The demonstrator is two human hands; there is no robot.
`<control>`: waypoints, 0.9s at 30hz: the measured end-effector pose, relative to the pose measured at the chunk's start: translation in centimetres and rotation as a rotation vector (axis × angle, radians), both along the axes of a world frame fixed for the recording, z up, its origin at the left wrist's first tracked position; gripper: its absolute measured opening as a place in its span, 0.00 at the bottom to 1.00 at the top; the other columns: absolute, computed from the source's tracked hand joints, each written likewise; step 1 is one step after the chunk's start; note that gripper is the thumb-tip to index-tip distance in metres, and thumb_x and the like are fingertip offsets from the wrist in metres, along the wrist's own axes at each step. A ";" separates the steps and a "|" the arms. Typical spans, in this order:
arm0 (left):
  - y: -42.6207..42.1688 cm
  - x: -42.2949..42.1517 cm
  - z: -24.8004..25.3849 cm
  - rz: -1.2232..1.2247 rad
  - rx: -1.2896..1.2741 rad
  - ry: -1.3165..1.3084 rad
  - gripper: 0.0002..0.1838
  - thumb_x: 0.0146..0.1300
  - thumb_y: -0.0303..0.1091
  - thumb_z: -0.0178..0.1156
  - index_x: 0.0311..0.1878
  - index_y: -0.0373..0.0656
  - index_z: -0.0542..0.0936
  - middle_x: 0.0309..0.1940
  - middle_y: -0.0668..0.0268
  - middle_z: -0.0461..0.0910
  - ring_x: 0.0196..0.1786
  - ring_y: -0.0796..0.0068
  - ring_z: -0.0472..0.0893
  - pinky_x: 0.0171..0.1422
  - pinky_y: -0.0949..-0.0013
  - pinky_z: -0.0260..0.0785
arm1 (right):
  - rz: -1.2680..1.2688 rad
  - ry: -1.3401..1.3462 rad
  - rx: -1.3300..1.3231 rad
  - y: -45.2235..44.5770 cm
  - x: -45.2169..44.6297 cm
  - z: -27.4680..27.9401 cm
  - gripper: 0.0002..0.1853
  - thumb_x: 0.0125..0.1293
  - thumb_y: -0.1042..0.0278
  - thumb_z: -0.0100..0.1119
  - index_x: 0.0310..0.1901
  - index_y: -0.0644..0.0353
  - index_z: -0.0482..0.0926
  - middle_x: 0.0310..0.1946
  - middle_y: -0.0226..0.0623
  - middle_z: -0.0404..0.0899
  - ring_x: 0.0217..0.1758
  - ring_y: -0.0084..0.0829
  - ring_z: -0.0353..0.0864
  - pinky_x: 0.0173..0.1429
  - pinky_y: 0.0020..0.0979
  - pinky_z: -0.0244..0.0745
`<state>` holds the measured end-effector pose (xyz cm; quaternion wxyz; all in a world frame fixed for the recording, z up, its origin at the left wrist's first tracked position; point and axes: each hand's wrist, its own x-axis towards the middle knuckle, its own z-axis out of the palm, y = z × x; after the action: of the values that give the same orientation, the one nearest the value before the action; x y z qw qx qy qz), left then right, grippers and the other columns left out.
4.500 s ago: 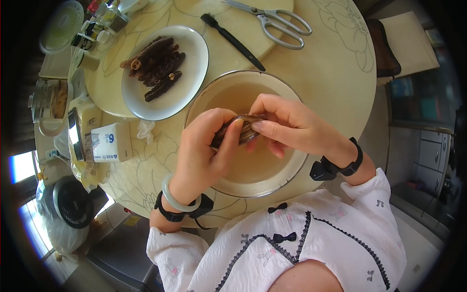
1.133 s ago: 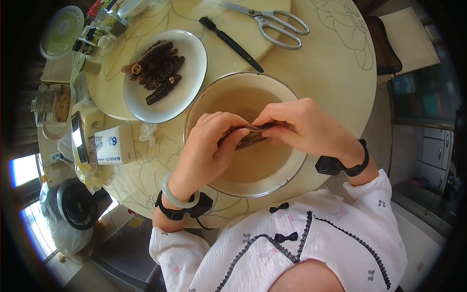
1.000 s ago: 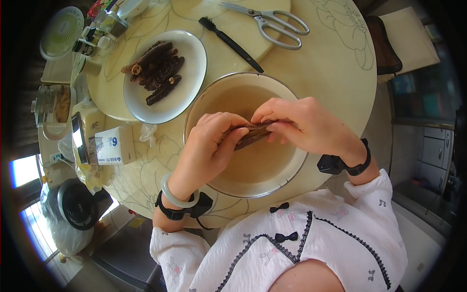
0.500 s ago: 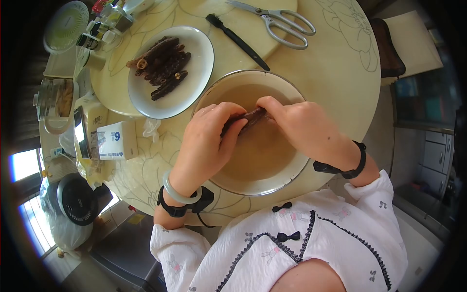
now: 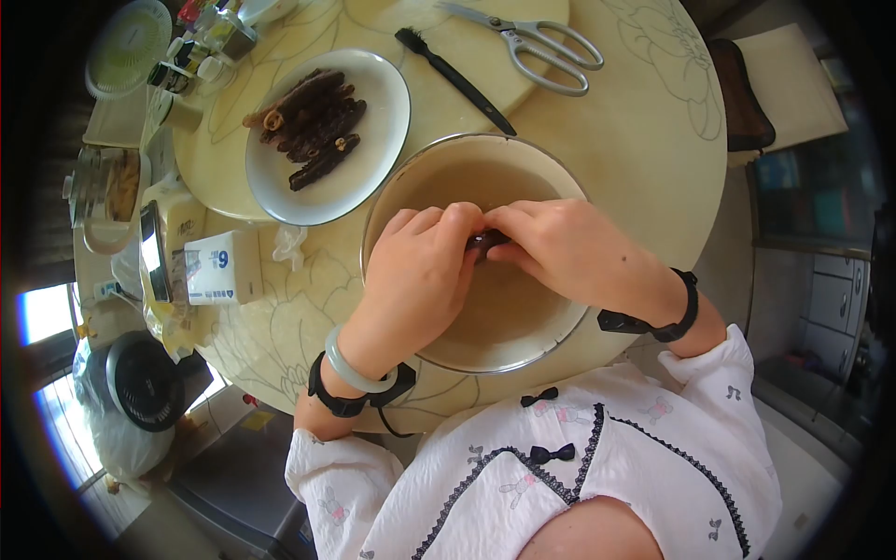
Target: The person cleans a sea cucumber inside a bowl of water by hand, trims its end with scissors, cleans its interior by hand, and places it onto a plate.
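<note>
Over the basin (image 5: 383, 201) of cloudy, brownish water, both my hands meet with fingertips close together. My left hand (image 5: 420, 257) and my right hand (image 5: 565, 243) are closed on one dark brown, wet, sausage-like piece (image 5: 486, 243). Most of that piece is hidden behind the fingers; a short shiny stretch shows between them. Several similar dark, wrinkled pieces (image 5: 313, 121) lie in a heap on the white plate (image 5: 373, 168), beyond my left hand.
A black brush (image 5: 457, 82) and grey-handled scissors (image 5: 541, 51) lie behind the basin. Left of it are crumpled tissue (image 5: 290, 245), a white tissue pack (image 5: 224, 268) and a glass pitcher (image 5: 117, 187). Small jars (image 5: 201, 56) stand at the back left.
My left hand has moved slightly right and its fingers have closed in toward the right hand. Less of the dark piece shows, and it has turned between the fingers.
</note>
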<state>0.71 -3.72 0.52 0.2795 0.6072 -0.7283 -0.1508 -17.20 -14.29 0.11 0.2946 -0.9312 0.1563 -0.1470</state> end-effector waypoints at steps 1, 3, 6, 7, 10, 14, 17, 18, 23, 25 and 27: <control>0.0 0.0 0.0 0.028 -0.071 0.062 0.15 0.57 0.22 0.63 0.47 0.44 0.73 0.35 0.63 0.81 0.41 0.59 0.80 0.49 0.59 0.70 | -0.003 0.000 0.000 -0.1 0.0 0.2 0.08 0.66 0.67 0.60 0.41 0.63 0.76 0.31 0.42 0.82 0.36 0.44 0.84 0.40 0.39 0.78; 0.1 0.3 0.2 0.023 -0.083 0.112 0.16 0.56 0.21 0.63 0.47 0.43 0.73 0.36 0.63 0.81 0.41 0.58 0.80 0.49 0.59 0.70 | 0.001 -0.020 0.203 -0.4 0.1 0.9 0.07 0.65 0.69 0.63 0.39 0.63 0.78 0.33 0.42 0.82 0.37 0.46 0.83 0.42 0.39 0.78; 0.5 0.5 0.5 0.036 -0.039 0.272 0.18 0.54 0.18 0.65 0.46 0.42 0.72 0.37 0.62 0.81 0.42 0.56 0.80 0.49 0.59 0.71 | -0.003 0.007 0.369 -0.7 0.0 2.5 0.07 0.61 0.77 0.65 0.41 0.62 0.81 0.35 0.38 0.85 0.36 0.33 0.85 0.39 0.33 0.77; 0.5 0.5 0.6 0.051 0.017 0.381 0.19 0.53 0.17 0.65 0.46 0.42 0.72 0.37 0.62 0.81 0.42 0.55 0.80 0.49 0.59 0.72 | -0.005 0.008 0.369 -0.8 -0.1 2.5 0.07 0.61 0.77 0.65 0.41 0.62 0.81 0.35 0.38 0.85 0.36 0.33 0.85 0.39 0.33 0.77; 0.6 1.0 1.2 0.050 0.103 0.423 0.19 0.55 0.15 0.64 0.46 0.41 0.70 0.36 0.61 0.79 0.40 0.55 0.81 0.46 0.61 0.73 | 0.033 -0.056 0.354 -0.7 -0.3 2.1 0.08 0.61 0.82 0.64 0.42 0.64 0.81 0.33 0.37 0.85 0.32 0.28 0.86 0.35 0.29 0.78; 0.4 1.0 0.8 0.088 0.137 0.595 0.18 0.58 0.15 0.63 0.47 0.41 0.68 0.34 0.60 0.78 0.38 0.61 0.83 0.44 0.66 0.75 | -0.005 -0.031 0.488 -0.6 -0.3 2.0 0.08 0.66 0.80 0.59 0.46 0.66 0.80 0.32 0.39 0.85 0.28 0.30 0.88 0.32 0.27 0.78; 0.2 1.5 0.8 0.079 0.148 0.577 0.18 0.60 0.15 0.62 0.47 0.41 0.67 0.33 0.59 0.77 0.37 0.67 0.83 0.43 0.70 0.74 | -0.045 -0.031 0.505 -0.3 -0.3 2.2 0.09 0.68 0.81 0.55 0.48 0.66 0.80 0.31 0.39 0.85 0.28 0.29 0.88 0.32 0.27 0.79; 0.1 1.6 0.7 0.089 0.157 0.608 0.18 0.60 0.15 0.63 0.46 0.40 0.66 0.34 0.59 0.77 0.37 0.68 0.83 0.43 0.70 0.74 | -0.078 -0.040 0.535 -0.2 -0.3 2.3 0.09 0.70 0.81 0.53 0.48 0.65 0.80 0.31 0.38 0.85 0.28 0.29 0.88 0.32 0.27 0.79; 0.2 1.8 1.0 0.118 0.216 0.618 0.17 0.60 0.17 0.63 0.46 0.40 0.67 0.35 0.60 0.78 0.38 0.67 0.84 0.43 0.70 0.74 | -0.178 -0.023 0.500 -0.5 -0.4 3.4 0.10 0.70 0.81 0.51 0.49 0.63 0.80 0.32 0.37 0.84 0.27 0.29 0.86 0.32 0.28 0.79; 0.1 1.1 1.4 0.136 0.149 0.447 0.16 0.58 0.17 0.64 0.44 0.40 0.67 0.31 0.61 0.78 0.37 0.62 0.83 0.42 0.64 0.74 | -0.206 -0.028 0.381 -0.6 -0.5 2.8 0.10 0.69 0.80 0.52 0.48 0.62 0.80 0.33 0.36 0.85 0.28 0.30 0.86 0.33 0.29 0.79; -0.1 1.0 0.7 0.094 0.108 0.313 0.16 0.57 0.19 0.64 0.43 0.41 0.68 0.30 0.61 0.77 0.37 0.60 0.81 0.42 0.62 0.73 | -0.141 -0.057 -0.179 -1.0 -0.5 0.9 0.09 0.66 0.77 0.55 0.46 0.59 0.81 0.31 0.35 0.83 0.33 0.33 0.84 0.36 0.31 0.79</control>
<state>1.68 -3.78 1.18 0.3631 0.6240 -0.6375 -0.2691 -17.69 -15.25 1.00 0.2037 -0.9359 0.1991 -0.2072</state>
